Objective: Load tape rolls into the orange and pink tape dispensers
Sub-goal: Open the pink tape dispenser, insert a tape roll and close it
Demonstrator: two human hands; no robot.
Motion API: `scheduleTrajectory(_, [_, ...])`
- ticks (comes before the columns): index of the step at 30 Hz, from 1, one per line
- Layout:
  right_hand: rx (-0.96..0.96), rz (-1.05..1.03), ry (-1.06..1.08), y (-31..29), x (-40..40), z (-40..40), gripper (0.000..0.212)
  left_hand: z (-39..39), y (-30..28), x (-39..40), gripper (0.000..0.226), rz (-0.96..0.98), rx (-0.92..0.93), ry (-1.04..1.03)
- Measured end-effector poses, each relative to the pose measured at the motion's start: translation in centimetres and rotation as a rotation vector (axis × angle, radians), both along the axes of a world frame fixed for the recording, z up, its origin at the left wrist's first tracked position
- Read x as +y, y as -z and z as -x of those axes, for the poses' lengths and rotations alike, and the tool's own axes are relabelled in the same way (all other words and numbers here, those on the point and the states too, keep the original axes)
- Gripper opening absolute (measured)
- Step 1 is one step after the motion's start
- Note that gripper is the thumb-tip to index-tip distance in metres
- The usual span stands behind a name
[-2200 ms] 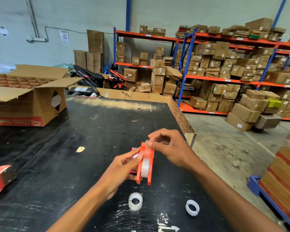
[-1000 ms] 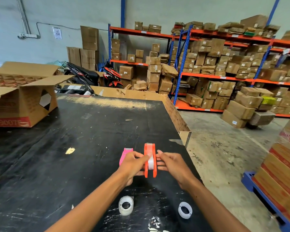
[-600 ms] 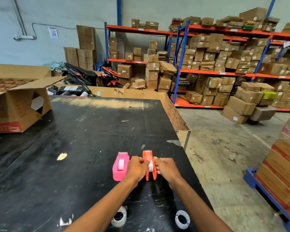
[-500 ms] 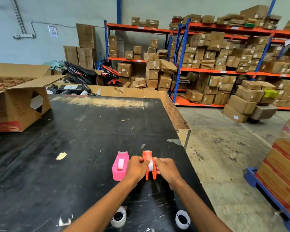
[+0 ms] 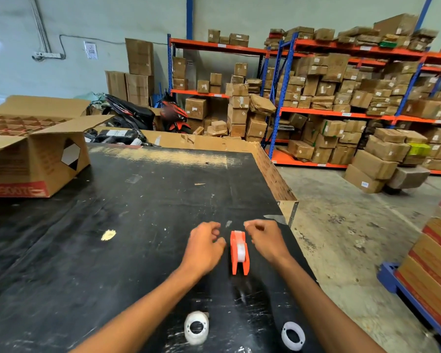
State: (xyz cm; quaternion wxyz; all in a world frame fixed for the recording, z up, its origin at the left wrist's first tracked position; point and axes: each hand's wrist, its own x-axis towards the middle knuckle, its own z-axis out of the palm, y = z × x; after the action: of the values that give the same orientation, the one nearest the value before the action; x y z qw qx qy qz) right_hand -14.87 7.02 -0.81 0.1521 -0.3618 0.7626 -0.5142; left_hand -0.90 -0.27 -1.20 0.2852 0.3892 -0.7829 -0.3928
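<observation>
Two loosely curled, empty hands, left hand (image 5: 205, 247) and right hand (image 5: 265, 240), flank the upright orange dispenser (image 5: 239, 252), its long axis pointing away, slightly nearer the right; pink dispenser hidden

Text check: almost nothing legible.
Cardboard box (image 5: 36, 159) red strip w/ white print, upside down, unreadable; shelf labels too small.

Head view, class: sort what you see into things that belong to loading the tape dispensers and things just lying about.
Belongs to the job:
orange plastic tape dispenser
two white tape rolls
left hand
right hand

Just lying about:
open brown cardboard box
pale paper scrap
parked motorcycle
</observation>
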Motion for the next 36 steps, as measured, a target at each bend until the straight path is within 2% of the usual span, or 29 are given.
scheduleTrajectory(1, [0.035,-0.007,-0.041,-0.6,-0.6,-0.7,0.02,-1.0,-0.2,-0.9,0.046,0.026,-0.029,-0.007])
scheduleTrajectory(4, [0.174,-0.156,-0.239,-1.4,-2.4,-3.2,0.018,-3.8,-0.2,-2.6,0.091,-0.066,-0.195,0.096])
scheduleTrajectory(6, [0.257,-0.318,-0.355,-1.3,-3.8,-4.6,0.021,-5.0,0.4,-3.3,0.108,-0.072,-0.32,0.205])
scheduleTrajectory(7, [0.31,-0.416,-0.394,-1.1,-4.5,-5.2,0.023,-5.3,1.0,-3.6,0.103,-0.06,-0.326,0.247])
scheduleTrajectory(10, [0.423,-0.661,-0.378,-0.7,-6.2,-6.7,0.032,-6.2,3.2,-4.1,0.061,-0.002,-0.244,0.295])
scheduleTrajectory(14, [0.544,-0.763,-0.309,-0.6,-7.5,-7.6,0.04,-6.8,4.3,-4.6,0.051,0.096,-0.218,0.298])
scheduleTrajectory(16, [0.686,-0.738,-0.287,-0.6,-7.3,-8.1,0.035,-6.9,4.1,-4.6,0.053,0.134,-0.264,0.286])
scheduleTrajectory(18, [0.785,-0.626,-0.258,-0.5,-6.5,-8.8,0.024,-6.9,3.9,-4.7,0.058,0.149,-0.298,0.273])
scheduleTrajectory(20, [0.713,-0.439,-0.234,-0.5,-5.2,-8.8,0.007,-6.7,4.0,-4.8,0.061,0.154,-0.32,0.267])
scheduleTrajectory(23, [0.51,-0.275,-0.213,-0.6,-2.9,-8.0,0.006,-6.8,4.4,-4.5,0.079,0.113,-0.313,0.303])
scheduleTrajectory(25, [0.519,-0.254,-0.244,-0.6,-1.7,-7.6,0.007,-6.8,4.2,-3.9,0.084,0.056,-0.192,0.234])
scheduleTrajectory(28, [0.62,-0.244,-0.265,-0.8,-0.1,-7.6,0.012,-6.8,2.8,-2.2,0.039,-0.06,0.212,0.037])
scheduleTrajectory(30, [0.627,-0.207,-0.325,-0.9,0.5,-8.0,0.013,-6.7,1.6,-0.5,0.018,-0.219,0.346,0.06])
scheduleTrajectory(33, [0.513,-0.107,-0.372,-1.0,1.8,-9.4,0.017,-6.7,0.7,1.7,0.025,-0.347,0.423,0.112])
scheduleTrajectory(36, [0.38,0.02,-0.288,-1.2,2.4,-10.3,0.023,-6.8,0.3,2.2,0.025,-0.407,0.496,0.093])
